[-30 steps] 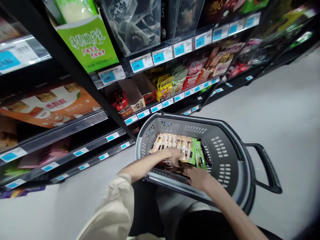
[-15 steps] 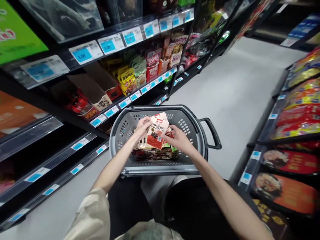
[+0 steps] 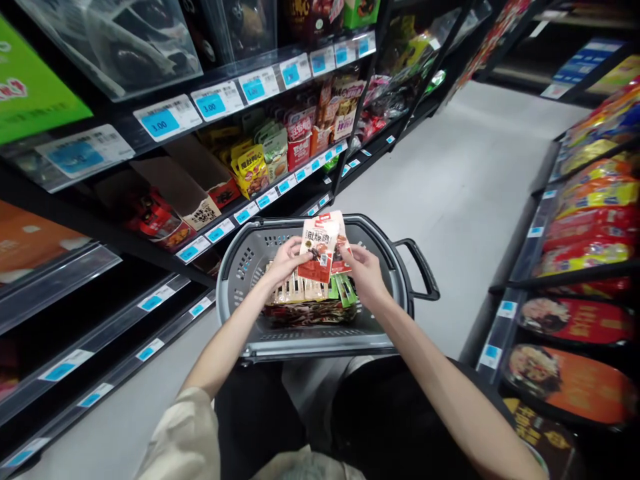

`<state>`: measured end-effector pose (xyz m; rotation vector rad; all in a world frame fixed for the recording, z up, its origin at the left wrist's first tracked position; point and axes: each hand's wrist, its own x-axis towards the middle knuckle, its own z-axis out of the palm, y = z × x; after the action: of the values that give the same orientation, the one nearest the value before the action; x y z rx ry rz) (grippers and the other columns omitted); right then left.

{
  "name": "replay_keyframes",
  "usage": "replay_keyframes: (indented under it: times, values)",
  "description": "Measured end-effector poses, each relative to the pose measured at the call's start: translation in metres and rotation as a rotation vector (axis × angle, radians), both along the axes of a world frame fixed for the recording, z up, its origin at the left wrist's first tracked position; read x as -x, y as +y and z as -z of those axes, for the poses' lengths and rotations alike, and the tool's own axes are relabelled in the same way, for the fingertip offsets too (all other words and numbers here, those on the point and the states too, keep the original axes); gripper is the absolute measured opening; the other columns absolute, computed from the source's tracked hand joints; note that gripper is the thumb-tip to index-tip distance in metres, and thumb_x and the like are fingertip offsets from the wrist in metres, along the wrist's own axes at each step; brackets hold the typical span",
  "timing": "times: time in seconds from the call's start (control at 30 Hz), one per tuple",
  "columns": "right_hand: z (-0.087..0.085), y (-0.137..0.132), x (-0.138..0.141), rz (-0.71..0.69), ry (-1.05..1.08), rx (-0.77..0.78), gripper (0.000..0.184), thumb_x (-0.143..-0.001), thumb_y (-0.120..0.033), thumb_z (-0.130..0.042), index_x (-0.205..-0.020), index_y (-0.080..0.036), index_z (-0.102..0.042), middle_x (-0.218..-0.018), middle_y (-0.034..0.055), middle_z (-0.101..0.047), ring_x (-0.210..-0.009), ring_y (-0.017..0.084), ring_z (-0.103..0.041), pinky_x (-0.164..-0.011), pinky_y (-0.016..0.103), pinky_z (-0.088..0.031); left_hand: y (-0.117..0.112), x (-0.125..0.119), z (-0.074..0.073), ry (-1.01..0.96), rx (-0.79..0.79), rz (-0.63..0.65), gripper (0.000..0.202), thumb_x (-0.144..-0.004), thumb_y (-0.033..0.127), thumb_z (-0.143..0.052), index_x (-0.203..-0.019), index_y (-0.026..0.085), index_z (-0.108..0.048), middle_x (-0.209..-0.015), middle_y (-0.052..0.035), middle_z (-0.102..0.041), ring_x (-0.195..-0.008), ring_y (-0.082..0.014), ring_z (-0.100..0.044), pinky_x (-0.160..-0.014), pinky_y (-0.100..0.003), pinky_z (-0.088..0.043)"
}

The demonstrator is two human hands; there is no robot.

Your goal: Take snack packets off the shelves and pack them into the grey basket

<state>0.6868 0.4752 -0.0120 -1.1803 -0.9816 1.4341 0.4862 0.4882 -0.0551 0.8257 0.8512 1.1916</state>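
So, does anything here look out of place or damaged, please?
Nothing stands out. The left hand and right hand hold red-and-white packets above the grey basket; the other packets lie in a tidy row inside, and nothing is spilled on the floor.

Over a grey basket [image 3: 395, 267] standing on the aisle floor [image 3: 450, 173], the left hand [image 3: 287, 259] and the right hand [image 3: 361, 270] each grip a side of a few red-and-white packets [image 3: 320, 250], held upright above the rim. Inside the basket lie a row of tan packets [image 3: 295, 290], some green packets [image 3: 345, 288] and dark packets [image 3: 310, 312] underneath. Shelves [image 3: 210, 180] with blue price tags [image 3: 160, 123] and snacks run along the left, and more packed goods [image 3: 590, 233] fill the right.
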Motion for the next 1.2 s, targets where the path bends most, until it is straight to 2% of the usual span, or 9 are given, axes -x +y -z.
replay_keyframes:
  times: [0.17, 0.27, 0.4, 0.57, 0.77, 0.97, 1.1, 1.2]
  values:
    - [0.009, 0.012, -0.013, 0.2, 0.079, 0.078, 0.034, -0.075, -0.049, -0.083, -0.091, -0.025, -0.066, -0.093, -0.0004, -0.075, -0.083, 0.018, -0.071, -0.077, 0.036, -0.059, 0.01, 0.009, 0.002, -0.019, -0.001, -0.214, 0.064, -0.064, 0.037, -0.095, -0.111, 0.02, -0.055, -0.095, -0.0043, -0.079, -0.082, -0.0195, -0.076, -0.079, -0.032, -0.061]
    - [0.013, 0.018, -0.018, 0.236, 0.101, 0.073, 0.032, -0.074, -0.046, -0.084, -0.089, -0.025, -0.065, -0.093, -0.0013, -0.074, -0.085, 0.018, -0.07, -0.08, 0.036, -0.059, 0.014, 0.012, 0.003, -0.003, 0.022, -0.283, 0.058, -0.068, 0.034, -0.091, -0.114, 0.021, -0.058, -0.098, -0.0043, -0.079, -0.091, -0.0226, -0.077, -0.082, -0.034, -0.062]
    - [0.017, 0.02, -0.019, 0.169, 0.048, 0.054, 0.032, -0.077, -0.05, -0.079, -0.095, -0.027, -0.064, -0.098, -0.0001, -0.075, -0.091, 0.019, -0.071, -0.083, 0.037, -0.059, 0.015, 0.014, 0.005, -0.018, 0.038, -0.289, 0.048, -0.075, 0.026, -0.081, -0.118, 0.02, -0.062, -0.104, -0.0051, -0.078, -0.099, -0.0239, -0.075, -0.085, -0.036, -0.063]
    - [0.02, 0.019, -0.019, 0.098, 0.003, 0.037, 0.032, -0.08, -0.052, -0.075, -0.1, -0.029, -0.064, -0.109, 0.0015, -0.075, -0.099, 0.022, -0.071, -0.085, 0.04, -0.06, 0.017, 0.015, 0.005, -0.028, 0.037, -0.297, 0.046, -0.077, 0.023, -0.072, -0.121, 0.02, -0.064, -0.109, -0.006, -0.077, -0.103, -0.0244, -0.074, -0.088, -0.036, -0.062]
    - [0.014, 0.016, -0.019, 0.081, 0.057, 0.078, 0.029, -0.078, -0.045, -0.077, -0.098, -0.028, -0.065, -0.107, 0.0016, -0.075, -0.099, 0.021, -0.07, -0.087, 0.04, -0.059, 0.017, 0.014, 0.003, -0.047, 0.054, -0.325, 0.043, -0.078, 0.021, -0.068, -0.12, 0.019, -0.065, -0.115, -0.0065, -0.077, -0.103, -0.0243, -0.075, -0.087, -0.036, -0.062]
    - [0.016, 0.015, -0.023, 0.009, -0.066, 0.046, 0.028, -0.086, -0.039, -0.067, -0.112, -0.029, -0.064, -0.125, 0.0042, -0.072, -0.109, 0.022, -0.07, -0.093, 0.043, -0.058, 0.013, 0.013, 0.004, -0.032, 0.04, -0.307, 0.042, -0.078, 0.022, -0.068, -0.121, 0.019, -0.066, -0.115, -0.0071, -0.077, -0.108, -0.0251, -0.073, -0.092, -0.038, -0.061]
    - [0.019, 0.016, -0.023, -0.067, -0.198, -0.004, 0.03, -0.094, -0.035, -0.055, -0.124, -0.032, -0.061, -0.138, 0.0047, -0.067, -0.124, 0.023, -0.066, -0.095, 0.043, -0.057, 0.011, 0.012, 0.003, -0.042, 0.036, -0.265, 0.043, -0.079, 0.022, -0.07, -0.122, 0.019, -0.066, -0.109, -0.006, -0.078, -0.099, -0.0229, -0.075, -0.089, -0.036, -0.062]
    - [0.019, 0.016, -0.021, -0.053, -0.142, 0.036, 0.027, -0.093, -0.033, -0.056, -0.12, -0.031, -0.062, -0.138, 0.0047, -0.067, -0.123, 0.023, -0.067, -0.095, 0.042, -0.057, 0.011, 0.013, 0.001, -0.058, 0.023, -0.232, 0.043, -0.079, 0.02, -0.071, -0.122, 0.019, -0.067, -0.106, -0.0054, -0.078, -0.088, -0.02, -0.076, -0.084, -0.035, -0.063]
